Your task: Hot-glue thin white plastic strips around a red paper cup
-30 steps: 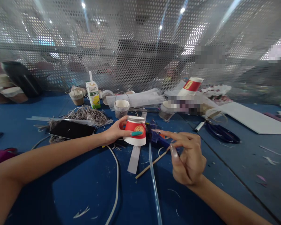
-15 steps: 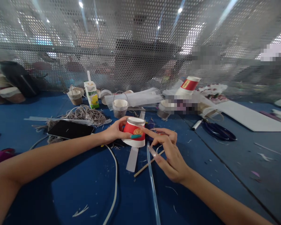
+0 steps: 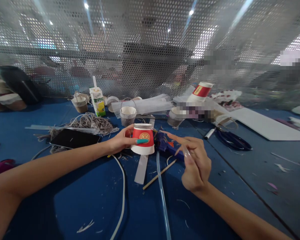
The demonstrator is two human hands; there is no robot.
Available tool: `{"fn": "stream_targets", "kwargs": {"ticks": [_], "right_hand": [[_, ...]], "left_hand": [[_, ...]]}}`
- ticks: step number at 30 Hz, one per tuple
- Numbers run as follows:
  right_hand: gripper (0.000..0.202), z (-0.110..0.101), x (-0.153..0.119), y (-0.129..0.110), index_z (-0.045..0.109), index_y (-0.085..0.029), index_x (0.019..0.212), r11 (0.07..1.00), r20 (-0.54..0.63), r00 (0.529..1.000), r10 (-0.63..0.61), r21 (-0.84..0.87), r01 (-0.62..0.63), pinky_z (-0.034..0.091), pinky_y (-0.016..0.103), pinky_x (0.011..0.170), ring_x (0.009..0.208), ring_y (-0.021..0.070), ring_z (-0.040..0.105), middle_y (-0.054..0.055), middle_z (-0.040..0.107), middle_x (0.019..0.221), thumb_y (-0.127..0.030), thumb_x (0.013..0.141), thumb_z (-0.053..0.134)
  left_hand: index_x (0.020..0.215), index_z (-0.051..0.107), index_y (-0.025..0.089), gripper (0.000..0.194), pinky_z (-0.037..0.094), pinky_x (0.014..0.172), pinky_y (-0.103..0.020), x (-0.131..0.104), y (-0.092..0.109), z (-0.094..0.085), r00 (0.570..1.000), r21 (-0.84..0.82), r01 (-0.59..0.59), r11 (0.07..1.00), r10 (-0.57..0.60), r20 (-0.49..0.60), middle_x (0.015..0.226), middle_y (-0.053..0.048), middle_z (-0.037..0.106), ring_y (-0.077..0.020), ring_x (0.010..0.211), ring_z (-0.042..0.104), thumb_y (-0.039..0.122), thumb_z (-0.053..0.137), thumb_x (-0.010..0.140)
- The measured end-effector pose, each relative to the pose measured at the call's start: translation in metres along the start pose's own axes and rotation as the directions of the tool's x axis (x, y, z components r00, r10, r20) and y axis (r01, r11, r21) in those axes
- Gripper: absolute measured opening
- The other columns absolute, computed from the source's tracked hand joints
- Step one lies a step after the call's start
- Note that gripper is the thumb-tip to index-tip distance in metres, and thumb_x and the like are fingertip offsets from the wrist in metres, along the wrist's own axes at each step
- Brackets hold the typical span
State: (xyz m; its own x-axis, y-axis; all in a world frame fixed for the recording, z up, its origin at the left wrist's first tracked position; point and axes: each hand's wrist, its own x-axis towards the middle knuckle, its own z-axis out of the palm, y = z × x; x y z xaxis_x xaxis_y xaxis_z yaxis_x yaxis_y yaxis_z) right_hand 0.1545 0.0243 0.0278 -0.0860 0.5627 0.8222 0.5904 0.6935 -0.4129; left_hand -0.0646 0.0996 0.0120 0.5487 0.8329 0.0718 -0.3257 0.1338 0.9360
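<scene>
My left hand (image 3: pixel 123 141) is closed on a red and white paper cup (image 3: pixel 142 150), its thumb across the side below a gold emblem. The cup stands upside down, wide end lowest, with a greyish band around its upper edge. Just right of it, a blue glue gun (image 3: pixel 162 143) lies with a long clear glue stick (image 3: pixel 162 196) running toward me. My right hand (image 3: pixel 196 161) hovers beside the glue gun, index finger stretched out toward it and the other fingers bent. No object shows in that hand.
Beneath the cup is a white strip (image 3: pixel 141 170), with a thin wooden stick (image 3: pixel 160 175) nearby. A phone (image 3: pixel 75 138) lies by tangled grey cord (image 3: pixel 90 123). Behind stand a small bucket (image 3: pixel 128 115) and a drink carton (image 3: pixel 98 103). Dark blue cord (image 3: pixel 233 140) lies right.
My right hand has drawn back to the right, away from the cup, uncovering the glue gun. The cup, still in my left hand, has turned slightly and its emblem has shifted left.
</scene>
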Motion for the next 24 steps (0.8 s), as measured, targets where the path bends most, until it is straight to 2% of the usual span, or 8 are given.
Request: {"fn": "stream_targets", "kwargs": {"ticks": [2,5,8,11,16,19,22,24], "right_hand": [[0.013,0.0008,-0.0021,0.0016,0.051,-0.024,0.092,0.999,-0.017,0.999,0.031,0.045,-0.030,0.043,0.049,0.083,0.097,0.0282,0.058,0.009,0.066,0.106,-0.023,0.087,0.039],[0.012,-0.0010,-0.0023,0.0035,0.046,-0.024,0.096,0.996,0.134,0.991,-0.025,0.087,0.013,0.041,0.052,0.086,0.104,0.0302,0.056,0.010,0.063,0.116,-0.025,0.085,0.042],[0.009,-0.0040,0.0008,0.0031,0.043,-0.025,0.093,0.984,0.345,0.924,-0.162,0.122,0.127,0.037,0.051,0.089,0.111,0.0286,0.049,0.008,0.059,0.128,-0.022,0.085,0.042],[0.007,-0.0049,0.0033,0.0026,0.043,-0.024,0.092,0.975,0.443,0.870,-0.217,0.138,0.174,0.035,0.049,0.092,0.116,0.0279,0.042,0.005,0.053,0.138,-0.023,0.086,0.040],[0.006,-0.0042,0.0023,0.0058,0.043,-0.025,0.090,0.984,0.408,0.899,-0.157,0.142,0.107,0.033,0.048,0.095,0.123,0.0276,0.038,0.002,0.054,0.137,-0.022,0.088,0.039],[0.009,-0.0045,0.0005,0.0071,0.044,-0.024,0.083,0.990,0.359,0.928,-0.098,0.133,0.054,0.033,0.047,0.096,0.124,0.0264,0.037,0.000,0.058,0.134,-0.019,0.090,0.039],[0.016,-0.0037,-0.0016,0.0072,0.047,-0.023,0.077,0.992,0.257,0.966,-0.029,0.129,-0.004,0.034,0.046,0.096,0.120,0.0256,0.042,0.000,0.063,0.126,-0.018,0.090,0.039],[0.021,-0.0017,-0.0028,0.0078,0.050,-0.023,0.073,0.990,0.159,0.987,0.004,0.141,-0.027,0.036,0.045,0.094,0.114,0.0260,0.047,0.003,0.068,0.112,-0.019,0.090,0.038]], "left_hand": [[0.115,0.058,0.017,0.067,0.048,0.081,-0.038,0.0004,-0.0012,-0.0015,0.999,-0.008,-0.003,1.000,0.004,0.045,0.108,-0.012,0.068,-0.0256,0.096,0.065,0.027,0.083,0.054],[0.115,0.059,0.016,0.063,0.048,0.082,-0.036,0.0014,-0.0031,-0.0031,0.994,-0.035,-0.008,0.999,0.012,0.107,0.108,-0.012,0.068,-0.0245,0.095,0.065,0.029,0.082,0.058],[0.111,0.062,0.015,0.060,0.048,0.083,-0.035,0.0020,-0.0043,-0.0041,0.990,-0.064,-0.011,0.998,0.020,0.142,0.104,-0.011,0.070,-0.0226,0.091,0.066,0.028,0.083,0.057],[0.110,0.063,0.015,0.058,0.048,0.084,-0.036,0.0018,-0.0045,-0.0045,0.983,-0.080,-0.001,0.997,0.016,0.184,0.103,-0.011,0.070,-0.0229,0.092,0.066,0.026,0.083,0.057],[0.111,0.065,0.016,0.058,0.048,0.084,-0.033,0.0000,-0.0044,-0.0055,0.969,-0.129,0.039,0.991,-0.006,0.246,0.106,-0.010,0.071,-0.0210,0.092,0.066,0.025,0.084,0.057],[0.111,0.065,0.016,0.061,0.049,0.083,-0.033,-0.0004,-0.0053,-0.0069,0.970,-0.150,0.055,0.987,-0.017,0.242,0.104,-0.011,0.071,-0.0210,0.091,0.067,0.025,0.085,0.055],[0.109,0.065,0.015,0.060,0.049,0.083,-0.034,0.0003,-0.0067,-0.0085,0.975,-0.173,0.064,0.983,-0.024,0.222,0.099,-0.010,0.072,-0.0208,0.088,0.067,0.024,0.085,0.053],[0.108,0.066,0.015,0.058,0.048,0.083,-0.034,0.0007,-0.0070,-0.0091,0.974,-0.184,0.069,0.981,-0.026,0.227,0.097,-0.010,0.073,-0.0210,0.086,0.067,0.025,0.085,0.053]]}}
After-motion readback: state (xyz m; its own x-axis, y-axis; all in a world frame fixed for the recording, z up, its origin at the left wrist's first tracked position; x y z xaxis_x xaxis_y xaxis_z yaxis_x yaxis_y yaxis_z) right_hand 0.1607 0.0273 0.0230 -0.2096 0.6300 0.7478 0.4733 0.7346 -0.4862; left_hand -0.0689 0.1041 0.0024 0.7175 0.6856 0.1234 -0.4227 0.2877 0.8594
